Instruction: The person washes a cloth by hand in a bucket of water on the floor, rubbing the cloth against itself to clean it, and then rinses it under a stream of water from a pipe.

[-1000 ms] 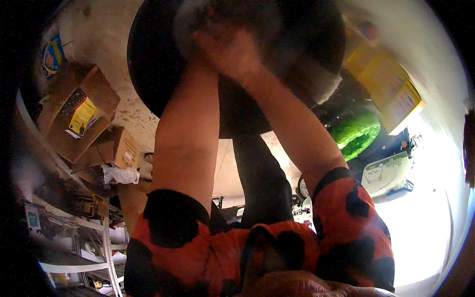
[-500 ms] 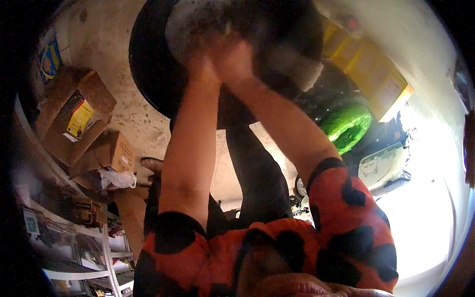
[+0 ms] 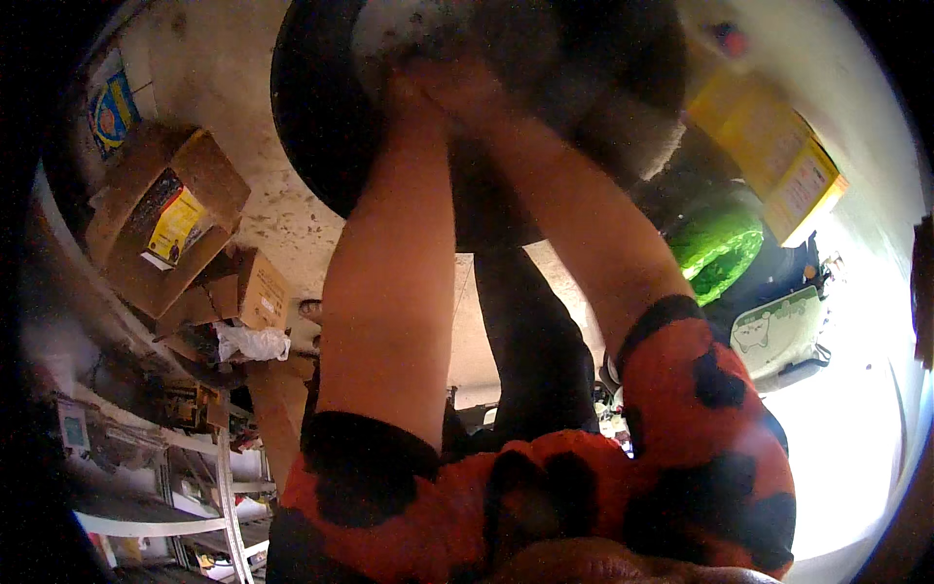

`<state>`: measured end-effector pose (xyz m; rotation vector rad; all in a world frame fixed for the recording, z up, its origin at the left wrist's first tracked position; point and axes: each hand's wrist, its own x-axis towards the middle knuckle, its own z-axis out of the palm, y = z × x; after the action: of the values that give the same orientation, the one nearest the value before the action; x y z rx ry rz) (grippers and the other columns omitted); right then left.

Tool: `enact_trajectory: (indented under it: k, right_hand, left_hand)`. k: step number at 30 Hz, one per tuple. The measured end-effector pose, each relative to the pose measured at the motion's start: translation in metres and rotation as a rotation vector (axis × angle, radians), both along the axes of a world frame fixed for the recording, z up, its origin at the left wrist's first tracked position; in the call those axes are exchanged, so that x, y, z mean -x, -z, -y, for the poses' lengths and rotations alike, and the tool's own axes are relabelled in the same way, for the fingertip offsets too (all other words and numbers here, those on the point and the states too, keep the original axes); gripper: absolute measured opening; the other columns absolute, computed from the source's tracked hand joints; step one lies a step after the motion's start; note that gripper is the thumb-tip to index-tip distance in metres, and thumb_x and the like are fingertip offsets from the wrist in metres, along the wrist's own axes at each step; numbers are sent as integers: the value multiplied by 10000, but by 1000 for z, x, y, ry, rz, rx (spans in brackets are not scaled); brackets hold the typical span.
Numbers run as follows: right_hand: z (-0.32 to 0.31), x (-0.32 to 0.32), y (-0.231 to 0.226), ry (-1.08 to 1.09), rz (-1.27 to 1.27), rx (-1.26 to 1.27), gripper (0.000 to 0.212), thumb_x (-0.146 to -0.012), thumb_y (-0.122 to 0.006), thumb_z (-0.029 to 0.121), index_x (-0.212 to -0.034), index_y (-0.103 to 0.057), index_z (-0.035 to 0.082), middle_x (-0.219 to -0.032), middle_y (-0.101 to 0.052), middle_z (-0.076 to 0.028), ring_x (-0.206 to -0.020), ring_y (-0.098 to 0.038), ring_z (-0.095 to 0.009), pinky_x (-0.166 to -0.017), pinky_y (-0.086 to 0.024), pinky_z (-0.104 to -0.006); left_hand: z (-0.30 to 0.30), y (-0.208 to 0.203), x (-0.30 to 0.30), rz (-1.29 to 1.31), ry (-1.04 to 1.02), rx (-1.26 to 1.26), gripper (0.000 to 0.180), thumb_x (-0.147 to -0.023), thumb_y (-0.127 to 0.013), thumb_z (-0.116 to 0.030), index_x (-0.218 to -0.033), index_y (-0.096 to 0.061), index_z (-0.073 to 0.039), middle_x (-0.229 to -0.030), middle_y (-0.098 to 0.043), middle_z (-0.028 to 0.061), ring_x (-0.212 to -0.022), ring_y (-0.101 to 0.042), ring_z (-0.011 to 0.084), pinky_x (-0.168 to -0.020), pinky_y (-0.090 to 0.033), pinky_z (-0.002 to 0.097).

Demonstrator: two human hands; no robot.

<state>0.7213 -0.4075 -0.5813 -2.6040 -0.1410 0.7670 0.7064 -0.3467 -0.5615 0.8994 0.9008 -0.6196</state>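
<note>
A wide, round black tub [image 3: 304, 117] fills the top middle of the view. Inside it, a pale, foamy-looking patch [image 3: 384, 34] shows at the upper left. My left hand [image 3: 409, 92] and my right hand [image 3: 469, 90] reach into the tub side by side, touching or nearly so, next to this patch. Shadow and motion blur hide the fingers of both, so what they hold, if anything, does not show. Along the tub's right side lies a greyish-white thing with a fuzzy edge [image 3: 647, 141], perhaps cloth.
At the left, open cardboard boxes [image 3: 219, 161] stand on the stained floor, one with a yellow packet [image 3: 175, 226]. A white metal shelf [image 3: 226, 477] is at lower left. To the right are a bright green bag [image 3: 720, 253], yellow boxes [image 3: 769, 156] and a pale green case [image 3: 778, 331].
The whole scene has shifted right in the view. Both my hands stay low in the tub, close together, and look darker than before.
</note>
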Motion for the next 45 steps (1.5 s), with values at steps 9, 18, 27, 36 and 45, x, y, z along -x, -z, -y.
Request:
enact_trajectory:
  k: [9, 18, 27, 36, 45]
  right_hand:
    - [27, -17, -69, 24, 56, 60, 273, -796, -505, 254, -1011, -590, 110, -903, -617, -112, -695, -607, -290, -624, -491, -438]
    - [68, -57, 69, 177, 169, 290, 319, -806, -512, 305, -1031, -587, 93, -860, -625, -129, -713, -608, -310, -649, -492, -433]
    - [5, -12, -110, 278, 172, -154, 362, -792, -543, 371, -974, -612, 66, -911, -629, -175, -816, -622, -337, -713, -517, -428]
    - [1, 13, -121, 646, 536, -240, 323, -791, -558, 362, -775, -601, 42, -717, -578, -164, -588, -573, -342, -516, -487, -418]
    - [29, -1, -100, 1375, -188, -642, 335, -848, -494, 354, -993, -601, 72, -962, -617, -157, -880, -593, -333, -773, -466, -455]
  left_hand:
    - [20, -61, -6, 39, -264, 92, 441, -895, -436, -383, -1171, -500, -45, -1142, -529, 135, -1016, -523, 275, -883, -418, 395]
    - [19, -2, -67, 72, -192, -337, 422, -888, -451, -375, -1035, -573, 2, -1013, -583, 152, -901, -563, 267, -825, -442, 357]
    - [-14, 3, -45, 14, -371, 1008, 467, -873, -444, -436, -1187, -480, -91, -1118, -544, 114, -981, -532, 276, -853, -437, 411]
    - [-20, -31, -27, 931, 802, -930, 438, -898, -413, -414, -1187, -478, -92, -1167, -527, 102, -1013, -537, 246, -834, -456, 381]
    - [17, -128, -17, -57, -97, 157, 555, -904, -319, -493, -1282, -386, -92, -1279, -450, 92, -1159, -443, 272, -960, -365, 435]
